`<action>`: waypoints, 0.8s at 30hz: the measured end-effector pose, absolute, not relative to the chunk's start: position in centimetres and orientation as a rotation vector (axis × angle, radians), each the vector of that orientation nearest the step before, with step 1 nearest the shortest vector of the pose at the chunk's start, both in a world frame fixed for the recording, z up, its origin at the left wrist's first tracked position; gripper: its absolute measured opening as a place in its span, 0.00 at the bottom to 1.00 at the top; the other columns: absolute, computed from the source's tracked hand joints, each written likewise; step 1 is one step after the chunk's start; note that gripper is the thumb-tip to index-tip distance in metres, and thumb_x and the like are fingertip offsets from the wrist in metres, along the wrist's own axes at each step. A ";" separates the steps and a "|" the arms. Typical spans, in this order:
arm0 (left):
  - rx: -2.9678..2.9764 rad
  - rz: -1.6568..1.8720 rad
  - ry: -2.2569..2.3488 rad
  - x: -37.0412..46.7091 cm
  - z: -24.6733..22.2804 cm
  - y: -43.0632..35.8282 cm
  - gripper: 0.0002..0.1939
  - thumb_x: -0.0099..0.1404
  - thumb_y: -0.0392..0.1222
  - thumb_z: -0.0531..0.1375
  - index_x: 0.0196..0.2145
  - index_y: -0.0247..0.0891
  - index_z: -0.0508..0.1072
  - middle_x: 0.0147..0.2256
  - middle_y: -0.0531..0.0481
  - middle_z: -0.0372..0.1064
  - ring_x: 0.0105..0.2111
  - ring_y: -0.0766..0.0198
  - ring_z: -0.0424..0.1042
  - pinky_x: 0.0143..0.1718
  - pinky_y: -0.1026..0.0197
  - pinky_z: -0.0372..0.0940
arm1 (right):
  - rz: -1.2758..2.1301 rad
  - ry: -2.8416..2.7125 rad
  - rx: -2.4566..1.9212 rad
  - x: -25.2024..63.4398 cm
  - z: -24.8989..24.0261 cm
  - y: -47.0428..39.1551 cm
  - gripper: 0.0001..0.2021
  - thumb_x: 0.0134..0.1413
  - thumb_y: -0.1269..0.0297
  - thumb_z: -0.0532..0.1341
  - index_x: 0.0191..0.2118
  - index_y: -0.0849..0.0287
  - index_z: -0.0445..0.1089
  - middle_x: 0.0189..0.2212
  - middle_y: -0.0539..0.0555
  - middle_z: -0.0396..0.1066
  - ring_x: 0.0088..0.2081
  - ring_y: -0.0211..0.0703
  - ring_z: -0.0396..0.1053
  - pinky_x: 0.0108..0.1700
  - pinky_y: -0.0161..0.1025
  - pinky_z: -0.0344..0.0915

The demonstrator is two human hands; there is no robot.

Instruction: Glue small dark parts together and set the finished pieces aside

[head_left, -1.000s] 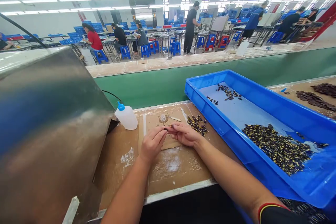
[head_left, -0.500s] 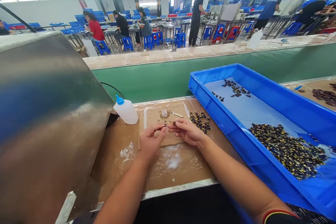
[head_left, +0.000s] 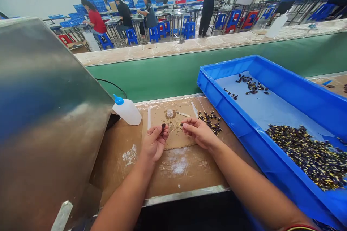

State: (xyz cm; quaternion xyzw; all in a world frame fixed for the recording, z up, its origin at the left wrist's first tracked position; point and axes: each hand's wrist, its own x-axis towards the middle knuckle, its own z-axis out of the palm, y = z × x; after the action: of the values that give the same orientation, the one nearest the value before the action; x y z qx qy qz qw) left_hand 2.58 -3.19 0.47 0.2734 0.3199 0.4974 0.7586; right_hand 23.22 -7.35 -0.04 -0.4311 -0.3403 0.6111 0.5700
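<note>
My left hand point(head_left: 156, 140) is closed in a pinch around a small dark piece point(head_left: 163, 126), palm turned partly up. Facing it, my right hand point(head_left: 198, 131) pinches a small black-and-yellow part point(head_left: 182, 125) between thumb and fingers. Both hands are held apart over a cardboard sheet point(head_left: 173, 144). Beyond them on the sheet stand a small clear cup point(head_left: 170, 113) and a thin light-handled tool point(head_left: 183, 114). A loose pile of black-and-yellow parts point(head_left: 211, 121) lies just right of the sheet.
A big blue tray point(head_left: 227, 112) on the right holds many similar parts point(head_left: 306, 151). A white squeeze bottle point(head_left: 127, 112) with a blue cap stands left. A metal housing point(head_left: 54, 115) fills the left side. Behind runs a green panel point(head_left: 151, 75); people work at benches beyond.
My hands have moved further apart. My left hand has turned its palm up, showing the dark piece. The camera view has tilted down slightly.
</note>
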 end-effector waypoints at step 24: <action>0.642 1.272 0.731 2.8 -0.5 -1.1 0.24 0.50 0.54 0.79 0.36 0.36 0.79 0.33 0.48 0.78 0.31 0.69 0.74 0.36 0.67 0.70 | 0.181 -1.709 -1.314 22.3 -0.1 1.8 0.10 0.68 0.64 0.59 0.46 0.55 0.79 0.43 0.56 0.80 0.44 0.48 0.75 0.50 0.44 0.70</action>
State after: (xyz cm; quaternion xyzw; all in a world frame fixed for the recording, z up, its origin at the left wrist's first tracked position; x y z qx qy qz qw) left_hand 2.79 -1.10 -0.46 0.2878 0.3278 0.5703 0.6960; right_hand 22.30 1.77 -0.14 -0.5362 -0.6972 0.0740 0.4700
